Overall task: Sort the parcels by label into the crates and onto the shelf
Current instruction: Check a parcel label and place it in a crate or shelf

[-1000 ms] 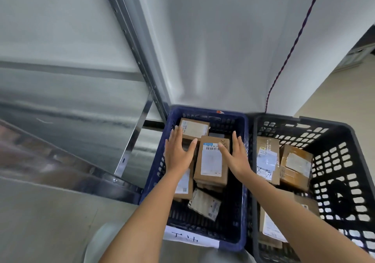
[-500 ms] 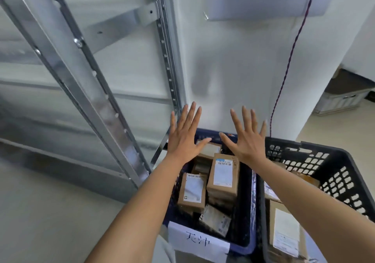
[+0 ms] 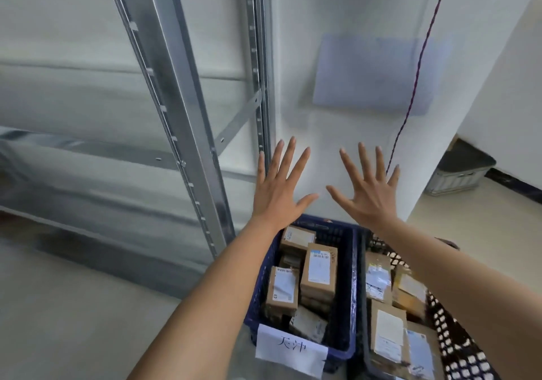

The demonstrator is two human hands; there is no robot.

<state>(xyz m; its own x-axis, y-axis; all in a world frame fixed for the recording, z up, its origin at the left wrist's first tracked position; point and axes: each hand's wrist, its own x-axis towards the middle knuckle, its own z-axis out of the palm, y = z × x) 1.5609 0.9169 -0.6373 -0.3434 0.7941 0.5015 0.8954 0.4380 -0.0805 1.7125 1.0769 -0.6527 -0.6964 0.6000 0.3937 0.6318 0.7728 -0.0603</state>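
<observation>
Change since half a second ago: my left hand [image 3: 278,192] and right hand [image 3: 368,193] have lifted higher, clear above the crates and against the white wall [image 3: 337,13]; the view has tilted up with them. A second ago both hands were down among the parcels in the blue crate. Each hand is now spread wide, fingers straight and fanned, holding nothing.

Task items:
- Blue crate [image 3: 350,306], below the hands, with a white handwritten paper label [image 3: 290,350] on its near rim. Inside it are several brown cardboard parcels with white shipping labels; one parcel [image 3: 318,268] lies on top, another [image 3: 283,290] just left of it.
- Black crate [image 3: 457,347], touching the blue crate's right side, also holding labelled parcels [image 3: 387,335].
- Metal shelf [image 3: 181,121], left of the crates; its uprights and a diagonal brace show, blurred.

Surroundings:
- Dark red cord [image 3: 416,71] hanging down the wall, passing behind the right hand.
- Pale blue rectangular panel [image 3: 369,74] on the wall, blurred.
- Grey lidded bin [image 3: 460,174] on the floor, far right, well apart.

My right forearm crosses over the black crate's far corner and hides part of it.
</observation>
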